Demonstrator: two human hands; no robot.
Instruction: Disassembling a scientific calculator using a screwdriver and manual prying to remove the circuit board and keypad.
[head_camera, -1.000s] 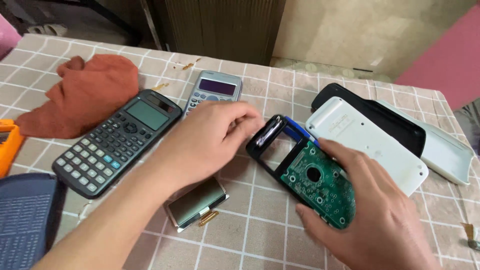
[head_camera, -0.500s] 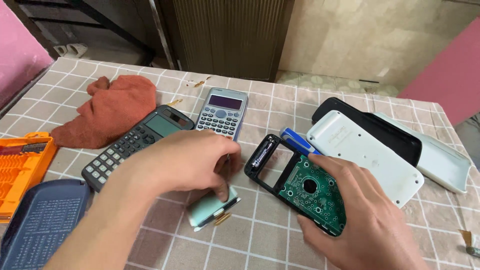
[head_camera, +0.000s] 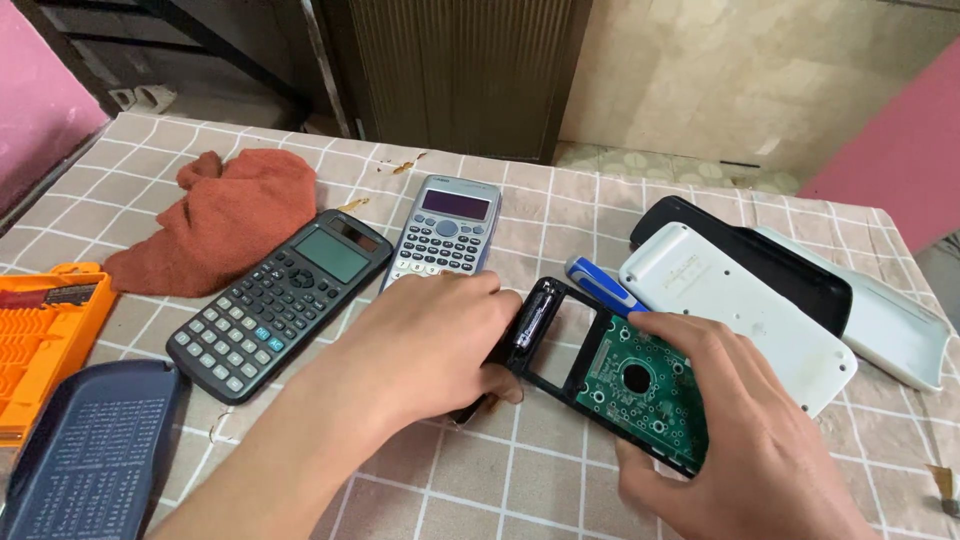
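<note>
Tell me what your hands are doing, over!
Left hand covers the opened calculator's left end. Right hand grips its green circuit board side. Blue screwdriver lies just behind.

Left hand (head_camera: 425, 345) and right hand (head_camera: 735, 430): both bare, without gloves, rings or watch; forearms uncovered, no sleeves in view

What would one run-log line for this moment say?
left hand: on opened calculator top edge | right hand: gripping circuit board end | battery: in place
</note>
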